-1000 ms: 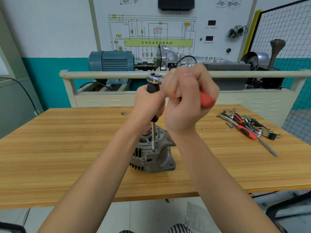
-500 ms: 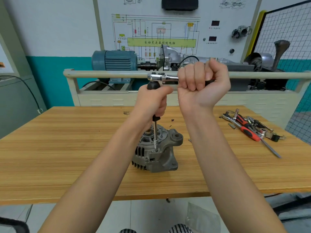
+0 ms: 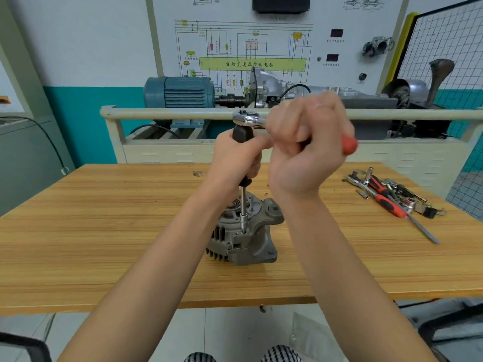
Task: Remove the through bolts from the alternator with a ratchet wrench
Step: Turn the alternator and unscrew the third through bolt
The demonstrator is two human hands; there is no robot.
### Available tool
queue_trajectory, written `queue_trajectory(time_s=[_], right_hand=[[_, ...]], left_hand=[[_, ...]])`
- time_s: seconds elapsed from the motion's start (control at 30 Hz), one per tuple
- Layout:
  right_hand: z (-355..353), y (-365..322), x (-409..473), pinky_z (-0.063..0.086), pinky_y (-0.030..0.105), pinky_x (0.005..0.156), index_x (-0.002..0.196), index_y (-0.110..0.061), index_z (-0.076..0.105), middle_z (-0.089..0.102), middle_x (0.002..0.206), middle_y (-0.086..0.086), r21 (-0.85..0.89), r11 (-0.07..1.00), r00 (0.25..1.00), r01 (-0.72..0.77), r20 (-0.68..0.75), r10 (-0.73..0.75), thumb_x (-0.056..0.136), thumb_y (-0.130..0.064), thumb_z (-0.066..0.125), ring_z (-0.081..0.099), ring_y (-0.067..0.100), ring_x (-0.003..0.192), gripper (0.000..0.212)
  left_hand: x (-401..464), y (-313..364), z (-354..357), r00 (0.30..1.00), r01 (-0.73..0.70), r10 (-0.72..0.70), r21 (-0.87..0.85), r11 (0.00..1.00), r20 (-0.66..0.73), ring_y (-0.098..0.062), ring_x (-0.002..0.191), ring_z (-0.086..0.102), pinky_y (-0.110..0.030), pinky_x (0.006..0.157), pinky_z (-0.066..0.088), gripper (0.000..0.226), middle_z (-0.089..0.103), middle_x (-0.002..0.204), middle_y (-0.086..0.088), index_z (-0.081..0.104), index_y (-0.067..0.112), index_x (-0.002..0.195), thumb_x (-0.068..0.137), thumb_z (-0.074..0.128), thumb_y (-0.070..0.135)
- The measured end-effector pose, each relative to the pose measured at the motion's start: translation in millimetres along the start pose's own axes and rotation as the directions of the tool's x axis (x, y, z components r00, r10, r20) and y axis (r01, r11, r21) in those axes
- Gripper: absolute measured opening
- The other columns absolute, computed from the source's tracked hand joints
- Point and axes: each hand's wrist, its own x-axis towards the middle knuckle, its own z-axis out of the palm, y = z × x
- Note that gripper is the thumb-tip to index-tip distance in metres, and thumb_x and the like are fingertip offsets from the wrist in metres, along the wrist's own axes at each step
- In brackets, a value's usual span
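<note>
A grey alternator (image 3: 245, 236) stands on the wooden table (image 3: 104, 231) near its front edge. A long extension bar with a socket (image 3: 243, 210) runs straight down onto a through bolt on the alternator's top. My left hand (image 3: 235, 160) grips the black handle of that extension. A chrome ratchet wrench head (image 3: 248, 118) sits on top of it. My right hand (image 3: 308, 150) grips the ratchet's handle, whose red end (image 3: 349, 145) sticks out to the right. The bolt itself is hidden under the socket.
Loose tools lie at the table's right: another ratchet, a red-handled screwdriver (image 3: 386, 202), sockets and bits. Behind the table runs a rail (image 3: 156, 113) with a blue motor (image 3: 180, 92) and gearbox. A wire mesh panel (image 3: 444, 48) stands at the right.
My right hand has swung the ratchet handle back toward me, so its red end shows again at the right. The left hand and the extension stay put.
</note>
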Motion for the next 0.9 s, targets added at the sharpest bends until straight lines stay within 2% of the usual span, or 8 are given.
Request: queue_trajectory(time_s=[0.13, 0.23, 0.37, 0.47, 0.57, 0.67, 0.8, 0.9], right_hand=[[-18, -8, 19, 0.016, 0.021, 0.041, 0.040, -0.017, 0.032, 0.022, 0.033, -0.004, 0.309, 0.900, 0.912, -0.307, -0.174, 0.371, 0.081, -0.005, 0.037, 0.009, 0.014, 0.035, 0.043], [-25, -6, 29, 0.017, 0.019, 0.039, 0.039, -0.015, 0.032, 0.021, 0.031, -0.003, 0.455, 0.814, 0.825, -0.361, -0.251, 0.506, 0.077, -0.009, 0.037, 0.012, 0.012, 0.032, 0.039], [-23, -5, 25, 0.017, 0.021, 0.040, 0.040, -0.016, 0.032, 0.021, 0.032, -0.003, 0.421, 0.845, 0.851, -0.329, -0.255, 0.458, 0.078, -0.009, 0.037, 0.008, 0.014, 0.036, 0.039], [-14, -4, 13, 0.016, 0.022, 0.043, 0.044, -0.019, 0.028, 0.024, 0.034, -0.004, 0.248, 0.935, 0.944, -0.255, -0.147, 0.296, 0.082, -0.001, 0.036, 0.010, 0.013, 0.036, 0.044], [3, 2, -3, 0.021, 0.021, 0.047, 0.058, -0.025, 0.035, 0.038, 0.051, -0.011, -0.135, 0.989, 0.998, 0.064, -0.004, -0.065, 0.078, 0.000, 0.043, 0.025, 0.004, 0.041, 0.034], [14, 5, -17, 0.026, 0.020, 0.049, 0.073, -0.026, 0.040, 0.042, 0.064, -0.011, -0.324, 0.918, 0.971, 0.230, 0.142, -0.194, 0.080, -0.005, 0.043, 0.033, 0.004, 0.047, 0.022], [8, 4, -12, 0.022, 0.022, 0.049, 0.068, -0.026, 0.039, 0.041, 0.061, -0.010, -0.258, 0.949, 0.982, 0.182, 0.092, -0.163, 0.077, -0.004, 0.043, 0.029, 0.003, 0.047, 0.024], [-7, -2, 7, 0.016, 0.021, 0.044, 0.047, -0.020, 0.029, 0.027, 0.038, -0.007, 0.067, 0.995, 0.996, -0.072, -0.038, 0.075, 0.077, 0.002, 0.040, 0.019, 0.006, 0.036, 0.038]], left_hand=[[-1, 9, -14, 0.967, 0.054, -0.026, -0.102, 0.993, 0.255, -0.015, 0.040, 0.034, -0.022, 0.043, 0.032, 0.017, 0.038, 0.046, 0.001, 0.047, 0.012, 0.068, 0.077, 0.061, 0.008], [-1, 13, -12, 0.955, 0.086, -0.065, -0.061, 0.994, 0.289, -0.015, 0.035, 0.031, -0.021, 0.040, 0.029, 0.027, 0.034, 0.040, 0.002, 0.044, 0.014, 0.058, 0.077, 0.062, 0.009], [0, 11, -4, 0.979, 0.134, -0.128, -0.026, 0.991, 0.156, -0.009, 0.028, 0.017, -0.017, 0.037, 0.015, 0.042, 0.025, 0.034, 0.006, 0.031, 0.014, 0.054, 0.089, 0.053, 0.004], [1, 9, 4, 0.989, 0.140, -0.141, -0.019, 0.990, -0.035, -0.009, 0.029, 0.016, -0.013, 0.037, 0.015, 0.042, 0.025, 0.036, 0.006, 0.031, 0.015, 0.054, 0.087, 0.051, 0.000], [1, 3, 10, 0.986, 0.016, 0.005, 0.130, 0.991, -0.164, -0.017, 0.042, 0.029, -0.018, 0.041, 0.025, 0.024, 0.039, 0.051, -0.006, 0.045, 0.009, 0.064, 0.084, 0.055, 0.002], [-2, -5, 16, 0.961, -0.183, 0.245, 0.376, 0.908, -0.125, -0.005, 0.056, 0.039, -0.018, 0.057, 0.033, 0.021, 0.042, 0.071, -0.001, 0.048, 0.013, 0.078, 0.090, 0.049, -0.004], [-6, 2, 17, 0.979, -0.149, 0.177, 0.235, 0.960, -0.101, -0.005, 0.053, 0.023, -0.022, 0.051, 0.024, 0.036, 0.027, 0.063, 0.009, 0.030, 0.025, 0.071, 0.093, 0.040, -0.001], [-3, 6, -3, 0.999, 0.025, -0.026, 0.020, 0.999, 0.047, -0.009, 0.038, 0.025, -0.019, 0.038, 0.024, 0.039, 0.030, 0.045, 0.006, 0.037, 0.017, 0.056, 0.083, 0.056, -0.005]])
